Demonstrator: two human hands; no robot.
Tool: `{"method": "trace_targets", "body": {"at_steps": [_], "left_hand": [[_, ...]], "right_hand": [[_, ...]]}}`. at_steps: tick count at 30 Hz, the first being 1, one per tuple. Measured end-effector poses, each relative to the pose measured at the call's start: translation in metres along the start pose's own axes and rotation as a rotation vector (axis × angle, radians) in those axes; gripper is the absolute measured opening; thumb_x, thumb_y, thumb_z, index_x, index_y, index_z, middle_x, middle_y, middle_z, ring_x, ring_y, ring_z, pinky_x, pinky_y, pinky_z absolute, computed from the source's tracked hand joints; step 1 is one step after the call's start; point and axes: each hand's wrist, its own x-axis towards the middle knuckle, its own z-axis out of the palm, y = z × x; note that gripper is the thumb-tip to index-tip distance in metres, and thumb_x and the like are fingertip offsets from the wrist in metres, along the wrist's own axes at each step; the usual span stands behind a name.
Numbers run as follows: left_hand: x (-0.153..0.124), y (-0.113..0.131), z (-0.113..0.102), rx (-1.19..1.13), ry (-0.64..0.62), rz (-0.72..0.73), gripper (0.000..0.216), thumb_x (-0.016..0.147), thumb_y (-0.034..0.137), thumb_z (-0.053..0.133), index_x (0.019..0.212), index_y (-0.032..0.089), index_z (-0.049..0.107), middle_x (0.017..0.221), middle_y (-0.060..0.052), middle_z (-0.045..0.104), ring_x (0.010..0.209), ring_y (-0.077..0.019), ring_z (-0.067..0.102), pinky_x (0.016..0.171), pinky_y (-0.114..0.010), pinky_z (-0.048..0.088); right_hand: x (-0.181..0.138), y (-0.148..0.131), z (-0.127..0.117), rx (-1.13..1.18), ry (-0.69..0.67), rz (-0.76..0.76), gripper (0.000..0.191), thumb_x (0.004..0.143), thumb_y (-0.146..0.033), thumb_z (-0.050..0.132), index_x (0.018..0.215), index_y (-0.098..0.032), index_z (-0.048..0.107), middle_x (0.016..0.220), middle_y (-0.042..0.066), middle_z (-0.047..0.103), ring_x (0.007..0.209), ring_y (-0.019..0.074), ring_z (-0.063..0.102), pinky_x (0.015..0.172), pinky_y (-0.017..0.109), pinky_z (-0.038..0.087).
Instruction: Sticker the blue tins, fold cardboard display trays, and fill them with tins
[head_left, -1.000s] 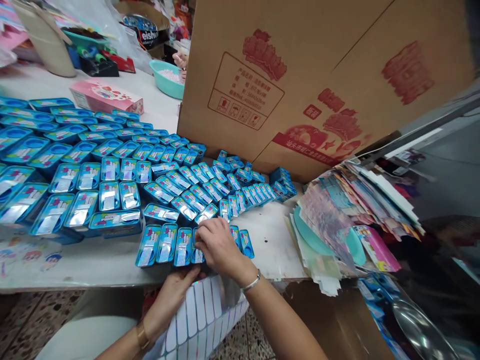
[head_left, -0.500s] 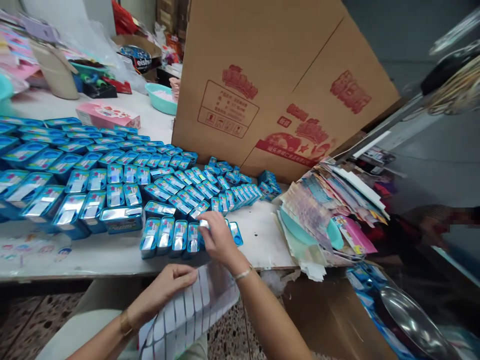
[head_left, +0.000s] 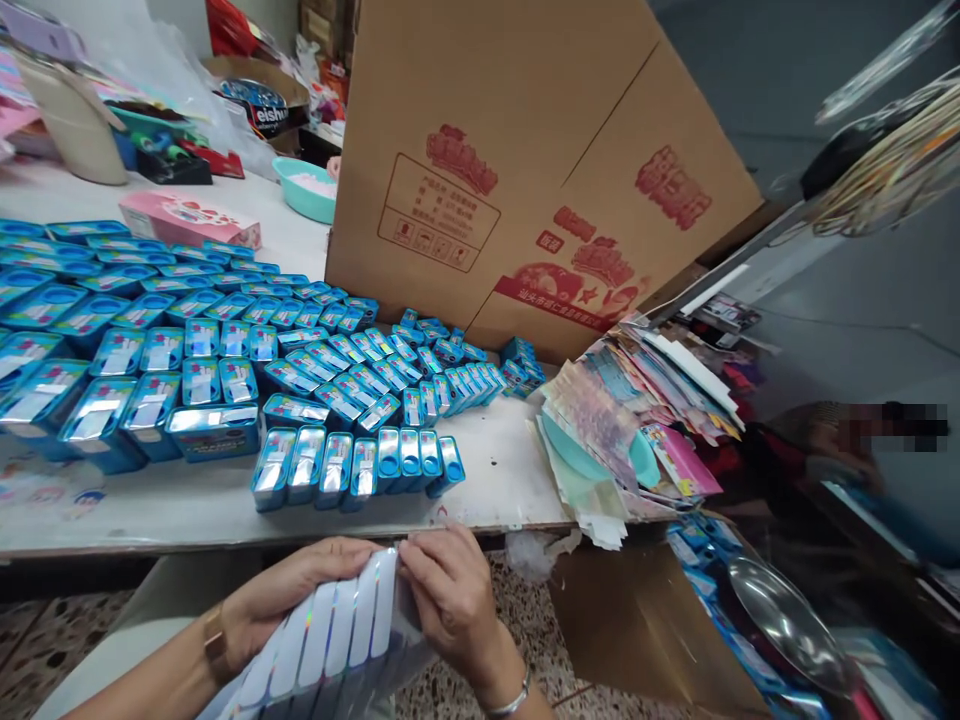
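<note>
A sheet of shiny white strip stickers (head_left: 330, 640) is held below the table's front edge. My left hand (head_left: 292, 590) grips its left side from behind, fingers curled over the top. My right hand (head_left: 450, 595) pinches the sheet's upper right corner, fingers closed on it. Just above, on the white table (head_left: 225, 510), stands a short row of small blue tins (head_left: 360, 465), some with a shiny sticker on the lid, the rightmost ones bare. Many more blue tins (head_left: 150, 340) fill the table to the left and behind.
A big cardboard box (head_left: 525, 170) stands behind the tins. A messy pile of printed sheets (head_left: 637, 420) lies at the table's right end. A pink box (head_left: 187, 218), a teal bowl (head_left: 304, 190) and a beige tub (head_left: 75, 120) sit farther back. An open carton (head_left: 645, 630) is on the floor.
My right hand has left the front row of tins and come down to the sticker sheet. The left hand has lifted the sheet higher. The view has shifted right.
</note>
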Motion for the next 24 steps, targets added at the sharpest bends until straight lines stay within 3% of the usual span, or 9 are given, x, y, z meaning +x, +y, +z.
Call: {"method": "trace_targets", "body": {"at_steps": [3,6,9,11,13,15,18,21,24], "left_hand": [[0.002,-0.001,0.001,-0.058,0.019,-0.015,0.031,0.073,0.025,0.080,0.100,0.011,0.077,0.087,-0.009,0.076,0.071,-0.0141,0.064,0.072,-0.023,0.048],[0.008,0.001,-0.003,0.033,0.060,-0.003,0.030,0.071,0.028,0.081,0.097,0.012,0.077,0.086,-0.007,0.074,0.069,-0.0131,0.061,0.070,-0.023,0.047],[0.017,0.001,-0.018,0.341,0.203,0.046,0.037,0.068,0.031,0.080,0.100,0.012,0.075,0.073,-0.002,0.066,0.059,-0.0108,0.051,0.057,-0.022,0.038],[0.023,-0.002,-0.029,0.589,0.367,0.153,0.045,0.065,0.031,0.080,0.106,0.014,0.072,0.060,0.005,0.053,0.054,-0.0096,0.041,0.052,-0.021,0.030],[0.026,-0.009,-0.035,0.773,0.443,0.259,0.055,0.063,0.032,0.080,0.115,0.016,0.068,0.058,0.008,0.042,0.056,-0.0105,0.037,0.052,-0.022,0.026],[0.029,-0.016,-0.033,0.834,0.396,0.277,0.070,0.061,0.035,0.082,0.126,0.017,0.061,0.061,0.009,0.038,0.058,-0.0111,0.035,0.052,-0.022,0.024],[0.035,-0.019,-0.019,0.749,0.296,0.253,0.082,0.063,0.050,0.080,0.132,0.014,0.054,0.059,0.010,0.033,0.055,-0.0102,0.028,0.050,-0.023,0.021],[0.048,-0.013,-0.008,0.628,0.304,0.339,0.065,0.074,0.066,0.064,0.111,0.013,0.065,0.061,0.006,0.042,0.058,-0.0113,0.033,0.055,-0.023,0.028],[0.063,-0.008,-0.007,0.565,0.476,0.400,0.059,0.078,0.071,0.056,0.081,0.014,0.070,0.065,0.001,0.052,0.064,-0.0137,0.040,0.060,-0.025,0.032]], "right_hand": [[-0.005,-0.001,0.002,0.023,0.034,0.025,0.035,0.090,-0.011,0.055,0.120,-0.028,0.061,0.112,0.005,0.070,0.104,0.0211,0.062,0.104,0.046,0.036],[-0.002,-0.001,0.002,0.122,0.043,0.106,0.023,0.091,-0.010,0.054,0.105,-0.027,0.062,0.110,0.003,0.068,0.107,0.0198,0.060,0.108,0.047,0.031],[0.014,0.001,-0.009,0.238,0.044,0.197,0.013,0.094,-0.013,0.049,0.093,-0.023,0.057,0.097,0.003,0.066,0.100,0.0192,0.059,0.102,0.043,0.035],[0.033,0.006,-0.020,0.301,0.014,0.266,0.012,0.096,-0.016,0.047,0.090,-0.023,0.055,0.089,0.002,0.062,0.092,0.0181,0.057,0.091,0.037,0.040],[0.054,0.014,-0.027,0.350,-0.051,0.305,0.013,0.097,-0.018,0.049,0.087,-0.022,0.055,0.086,0.001,0.060,0.088,0.0169,0.055,0.084,0.032,0.040],[0.074,0.025,-0.027,0.395,-0.119,0.313,0.013,0.095,-0.018,0.053,0.084,-0.022,0.057,0.084,-0.001,0.061,0.087,0.0160,0.055,0.083,0.030,0.038],[0.098,0.043,-0.015,0.431,-0.180,0.324,0.011,0.094,-0.017,0.057,0.084,-0.022,0.060,0.085,-0.002,0.063,0.087,0.0154,0.056,0.083,0.028,0.037],[0.113,0.057,0.001,0.423,-0.187,0.321,0.009,0.092,-0.017,0.060,0.084,-0.021,0.061,0.088,-0.002,0.066,0.090,0.0157,0.057,0.084,0.028,0.036],[0.122,0.066,0.013,0.394,-0.182,0.302,0.008,0.091,-0.016,0.062,0.085,-0.021,0.063,0.087,-0.002,0.067,0.090,0.0156,0.057,0.086,0.028,0.036]]}}
